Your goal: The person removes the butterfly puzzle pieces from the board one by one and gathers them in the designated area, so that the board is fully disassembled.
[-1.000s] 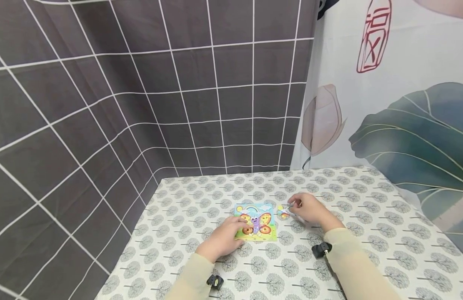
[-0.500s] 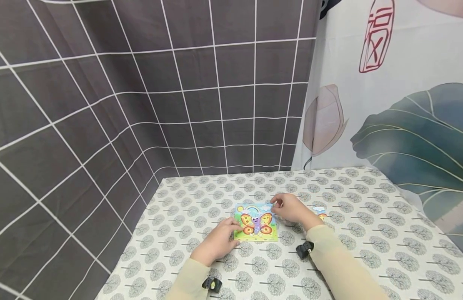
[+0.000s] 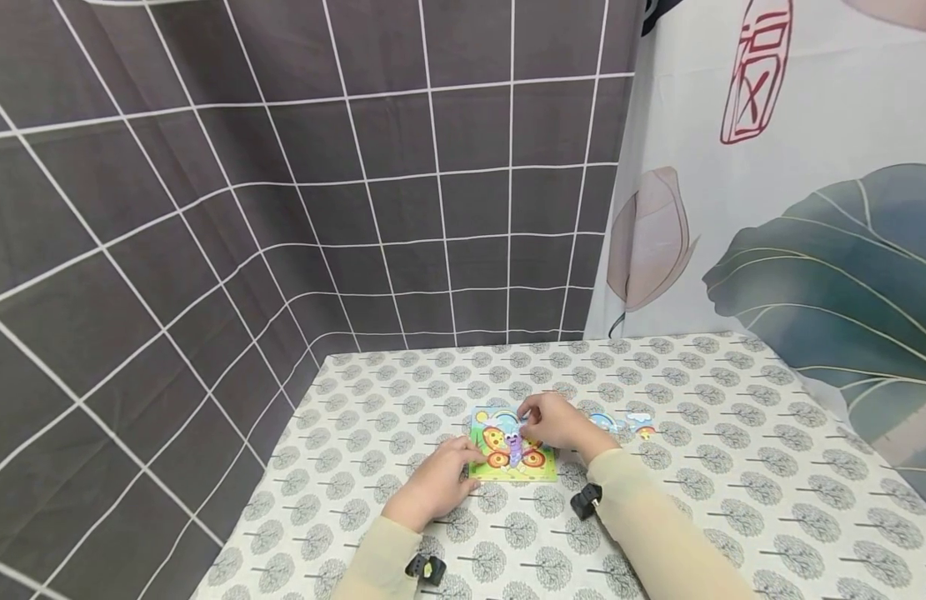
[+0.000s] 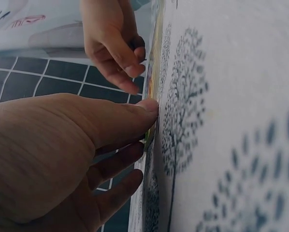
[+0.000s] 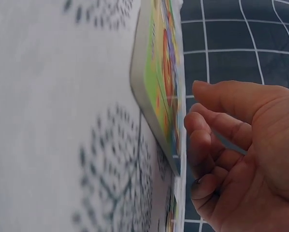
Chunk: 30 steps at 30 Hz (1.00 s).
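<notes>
A butterfly jigsaw puzzle [image 3: 516, 467] lies flat on the patterned cloth, bright green and yellow with a thick pale edge in the right wrist view. My left hand [image 3: 436, 479] holds it by the near left corner, thumb at the front edge and fingertips on the left side. Over the puzzle's upper right part is my right hand [image 3: 556, 421], its fingers loosely bent. The right wrist view shows no piece between the thumb and fingers of that right hand [image 5: 241, 140]. The hand hides the puzzle's upper right corner.
Right of the right hand lie loose puzzle pieces: a blue arched one [image 3: 603, 422], a cloud piece [image 3: 638, 416] and a red-yellow one [image 3: 645, 432]. The table's cloth [image 3: 402, 392] has a tree print. A dark gridded curtain [image 3: 402, 208] stands behind.
My right hand has moved left, from beside a piece right of the puzzle to over its upper right part. Loose pieces at the right have come into sight. The left hand stays almost still.
</notes>
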Each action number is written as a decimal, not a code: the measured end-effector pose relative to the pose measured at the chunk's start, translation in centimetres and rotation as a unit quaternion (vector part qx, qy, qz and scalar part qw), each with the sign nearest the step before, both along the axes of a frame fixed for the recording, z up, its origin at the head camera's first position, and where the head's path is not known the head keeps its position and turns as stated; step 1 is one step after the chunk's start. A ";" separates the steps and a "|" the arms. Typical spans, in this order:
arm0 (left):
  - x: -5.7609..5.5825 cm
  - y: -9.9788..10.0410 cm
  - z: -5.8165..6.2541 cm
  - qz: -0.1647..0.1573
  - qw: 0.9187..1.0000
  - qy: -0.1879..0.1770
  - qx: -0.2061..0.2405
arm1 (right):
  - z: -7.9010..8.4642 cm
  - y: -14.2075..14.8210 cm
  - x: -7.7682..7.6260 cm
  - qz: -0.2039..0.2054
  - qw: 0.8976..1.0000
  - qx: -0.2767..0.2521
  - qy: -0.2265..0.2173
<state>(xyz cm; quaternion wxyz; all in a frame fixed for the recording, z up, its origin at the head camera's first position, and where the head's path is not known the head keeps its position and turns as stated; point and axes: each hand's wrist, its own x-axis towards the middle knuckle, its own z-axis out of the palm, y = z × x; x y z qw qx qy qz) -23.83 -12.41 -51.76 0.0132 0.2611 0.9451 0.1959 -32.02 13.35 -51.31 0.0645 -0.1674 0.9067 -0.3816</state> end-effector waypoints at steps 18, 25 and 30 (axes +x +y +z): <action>0.2 0.0 0.3 -0.005 1.000 0.004 -0.008 | 0.0 -2.9 0.8 0.042 0.999 0.028 -0.006; 0.3 0.0 0.4 -0.005 1.000 0.005 -0.006 | 0.1 -3.6 1.2 0.064 0.997 0.008 -0.040; 0.3 0.0 0.2 -0.008 1.000 0.006 -0.005 | -0.1 -3.7 1.1 0.065 0.997 0.015 -0.035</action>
